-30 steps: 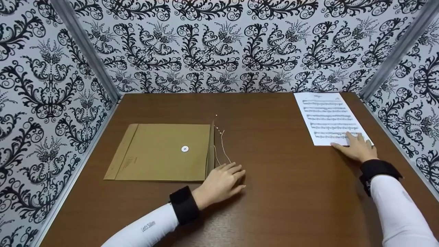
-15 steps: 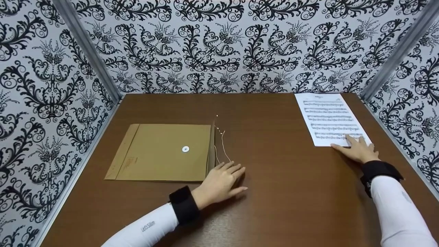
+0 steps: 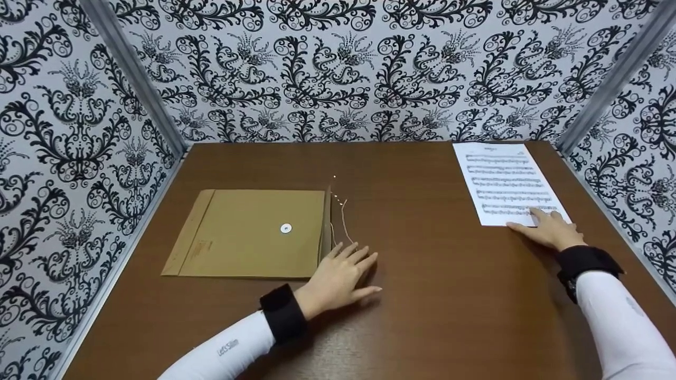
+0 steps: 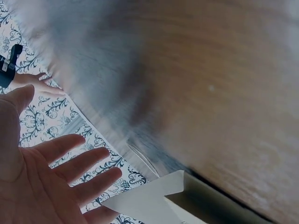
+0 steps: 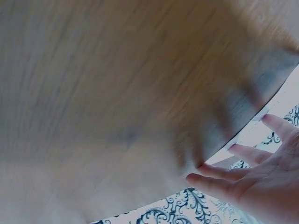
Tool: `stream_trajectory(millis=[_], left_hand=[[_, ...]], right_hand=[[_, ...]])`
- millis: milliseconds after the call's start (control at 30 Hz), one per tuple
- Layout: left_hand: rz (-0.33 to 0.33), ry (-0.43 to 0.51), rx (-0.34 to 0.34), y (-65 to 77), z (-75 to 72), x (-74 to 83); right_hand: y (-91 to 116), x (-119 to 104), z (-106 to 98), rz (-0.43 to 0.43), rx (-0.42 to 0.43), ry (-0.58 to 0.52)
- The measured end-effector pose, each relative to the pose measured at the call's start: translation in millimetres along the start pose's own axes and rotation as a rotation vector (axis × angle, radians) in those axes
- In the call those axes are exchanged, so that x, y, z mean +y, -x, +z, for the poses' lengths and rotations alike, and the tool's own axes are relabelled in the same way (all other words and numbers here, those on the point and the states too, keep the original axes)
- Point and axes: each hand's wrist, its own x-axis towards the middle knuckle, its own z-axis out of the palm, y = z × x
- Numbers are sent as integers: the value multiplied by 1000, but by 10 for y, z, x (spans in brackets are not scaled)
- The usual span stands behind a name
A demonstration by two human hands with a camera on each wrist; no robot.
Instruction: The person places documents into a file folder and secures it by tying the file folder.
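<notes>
A brown string-tie envelope point(image 3: 253, 232) lies flat on the left of the table, its white button facing up and its open end to the right. Beside that end, my left hand point(image 3: 338, 277) hovers palm down with fingers spread, over the lower part of a thin string point(image 3: 344, 219). The left wrist view shows its palm bare and the envelope's flap point(image 4: 145, 200) just beyond the fingers. Far to the right, my right hand point(image 3: 552, 232) rests its extended fingertips on the near edge of a sheet of music point(image 3: 504, 182). Blurred reflections fill much of both wrist views.
The brown wooden table point(image 3: 422, 295) meets a patterned back wall point(image 3: 338, 68). Similar patterned panels rise along the left and right sides, with grey metal posts point(image 3: 142, 79) at the corners. Small white specks point(image 3: 338, 199) lie near the envelope's upper right corner.
The left hand's fingers have shifted slightly forward and spread a little. The right hand and the sheet's near edge have shifted very slightly left. The envelope stays put.
</notes>
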Motion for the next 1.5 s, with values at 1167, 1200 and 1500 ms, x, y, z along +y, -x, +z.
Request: stream_trajectory(millis=[1167, 1200, 1500], left_hand=[[-57, 13, 26, -30, -47, -40], [-61, 16, 19, -31, -51, -40], [-81, 47, -13, -51, -66, -67]], right_hand=[[432, -708, 291, 4, -46, 60], [448, -729, 302, -2, -49, 63], [619, -903, 402, -33, -62, 91]])
